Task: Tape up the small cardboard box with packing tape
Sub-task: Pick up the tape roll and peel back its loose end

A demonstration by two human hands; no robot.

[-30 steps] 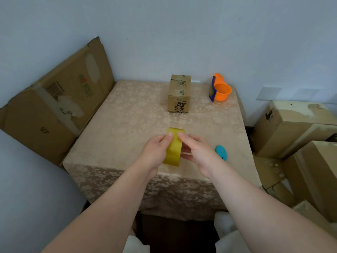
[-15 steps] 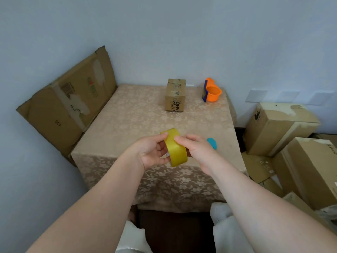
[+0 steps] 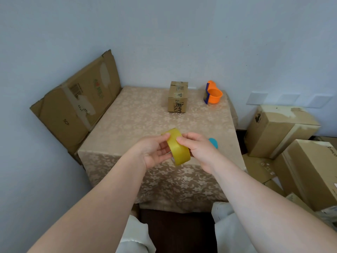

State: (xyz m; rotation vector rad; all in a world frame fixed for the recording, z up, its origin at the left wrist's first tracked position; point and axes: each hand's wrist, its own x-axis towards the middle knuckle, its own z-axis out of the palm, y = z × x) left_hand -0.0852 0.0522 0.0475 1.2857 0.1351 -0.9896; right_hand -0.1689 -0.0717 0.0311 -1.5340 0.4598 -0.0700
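Observation:
A yellow roll of packing tape (image 3: pixel 177 149) is held on edge above the near part of the table, between both hands. My left hand (image 3: pixel 153 152) grips its left side with thumb on top. My right hand (image 3: pixel 197 148) holds the right side, fingertips pressed on the roll's outer face. The small cardboard box (image 3: pixel 178 96) with black lettering stands closed at the far side of the table, well beyond my hands.
The table (image 3: pixel 138 121) has a beige floral cloth. An orange tape dispenser (image 3: pixel 212 93) stands right of the box. A small blue object (image 3: pixel 213 142) lies by my right hand. A flattened carton (image 3: pixel 76 105) leans on the left wall; several cartons (image 3: pixel 279 128) stack at right.
The roll has been lifted toward me and tilted, turning in my hands. The camera has pulled back, so the table looks farther away.

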